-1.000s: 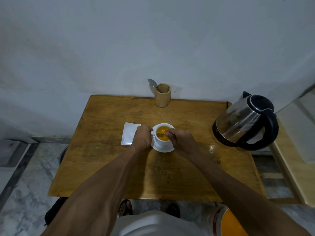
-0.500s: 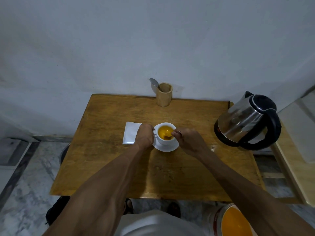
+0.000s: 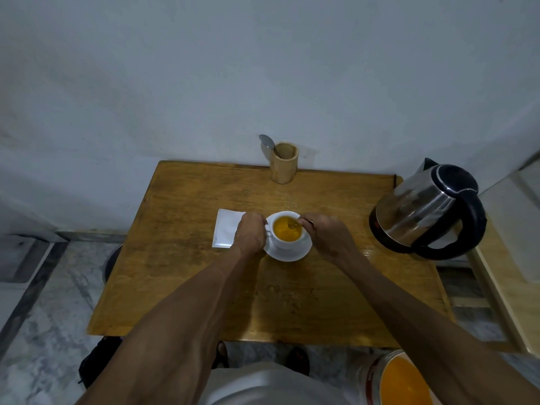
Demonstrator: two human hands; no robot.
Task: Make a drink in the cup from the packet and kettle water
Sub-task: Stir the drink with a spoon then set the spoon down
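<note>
The table (image 3: 181,273) carries the kettle (image 3: 423,209) at its right edge, the packet (image 3: 225,229) lying flat left of centre, and the cup (image 3: 287,232) on a saucer (image 3: 287,254) at centre — full of orange drink. The left hand (image 3: 249,233) is curled around the cup's handle; the right hand (image 3: 328,235) pinches a spoon (image 3: 292,225) dipped in the drink.

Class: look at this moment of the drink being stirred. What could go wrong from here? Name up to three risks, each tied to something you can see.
1. The cup looks fairly full of orange drink; brisk stirring with the spoon could slop it onto the saucer.
2. The left hand is against the cup, so a splash might scald it if the drink is hot.
3. The kettle sits at the table's right edge; a right elbow swing could knock it.
</note>
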